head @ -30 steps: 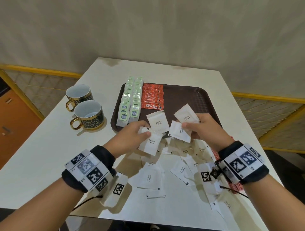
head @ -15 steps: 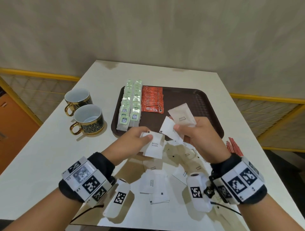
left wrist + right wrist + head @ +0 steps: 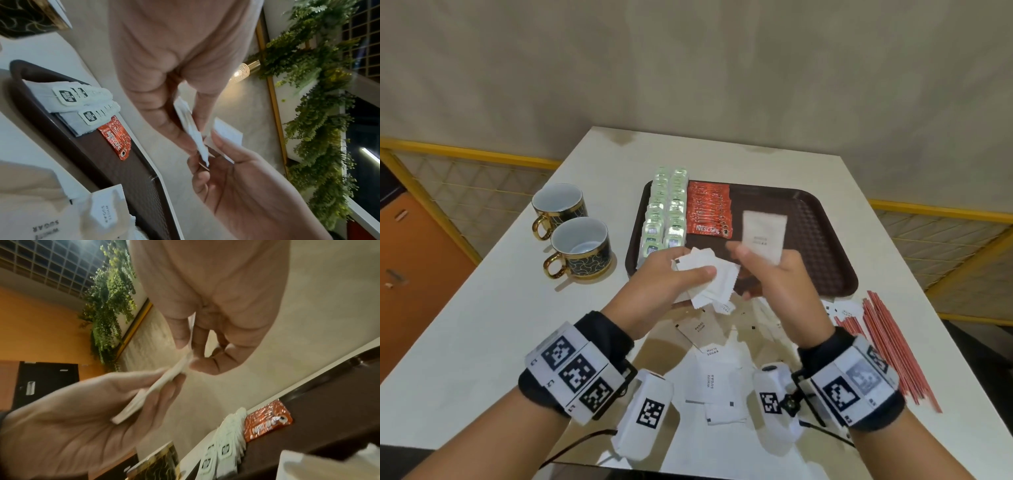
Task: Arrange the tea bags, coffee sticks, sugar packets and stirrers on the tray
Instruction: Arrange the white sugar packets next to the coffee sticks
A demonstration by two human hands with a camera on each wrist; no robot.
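My left hand [image 3: 690, 272] grips a small stack of white sugar packets [image 3: 705, 279] just over the near edge of the brown tray [image 3: 822, 240]. My right hand [image 3: 760, 257] holds one more sugar packet [image 3: 763, 236] upright beside it. In the left wrist view the stack [image 3: 191, 129] is pinched between thumb and fingers, with the right hand's thumb close to it. On the tray's left lie two rows of tea bags [image 3: 664, 212] and a row of red coffee sticks [image 3: 709, 212]. Red stirrers [image 3: 887, 346] lie on the table at the right. Loose sugar packets [image 3: 710, 377] lie under my wrists.
Two black and gold cups [image 3: 580, 248] stand on the white table [image 3: 482, 308] left of the tray. The right half of the tray holds nothing. The table's right edge runs close past the stirrers.
Both hands have risen from the loose pile toward the tray's near edge. The right hand held two packets and now holds one. The left hand's stack has grown.
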